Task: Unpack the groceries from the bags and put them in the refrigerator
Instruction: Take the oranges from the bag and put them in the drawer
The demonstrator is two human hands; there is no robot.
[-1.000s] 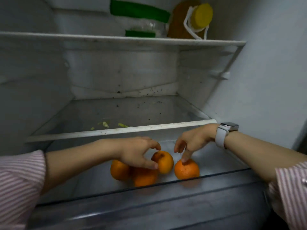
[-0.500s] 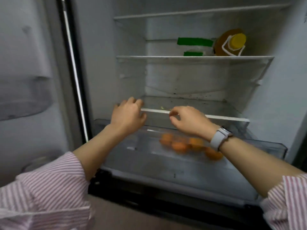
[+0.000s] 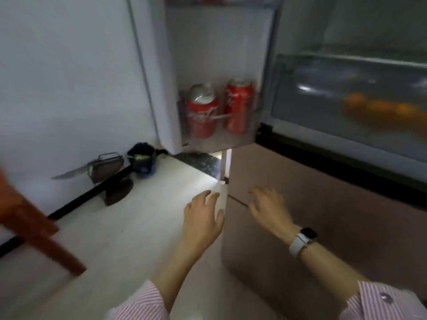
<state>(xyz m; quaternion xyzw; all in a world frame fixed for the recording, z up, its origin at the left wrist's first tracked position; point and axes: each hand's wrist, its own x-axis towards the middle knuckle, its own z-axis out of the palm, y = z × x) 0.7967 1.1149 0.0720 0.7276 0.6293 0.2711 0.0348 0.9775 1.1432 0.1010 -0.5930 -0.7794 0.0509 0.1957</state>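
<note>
Both hands, left (image 3: 203,218) and right (image 3: 269,210), hung wide and empty low before the fridge (image 3: 323,204). The oranges (image 3: 381,109) lay in its drawer, up and to the right, nearer the right hand. No bags showed.

Two cans (image 3: 216,109) stand side by side in the lower shelf of the open refrigerator door (image 3: 219,54), left of the refrigerator body. Oranges (image 3: 381,109) lie in a row inside the drawer (image 3: 323,88) at the right. Below the drawer is the lower door (image 3: 323,215); both hands, left (image 3: 203,218) and right (image 3: 269,207), reach out near its left edge. On the floor (image 3: 138,227) against the wall (image 3: 69,65) stand a small pot (image 3: 142,161) and a dustpan (image 3: 105,167), left of the door.
</note>
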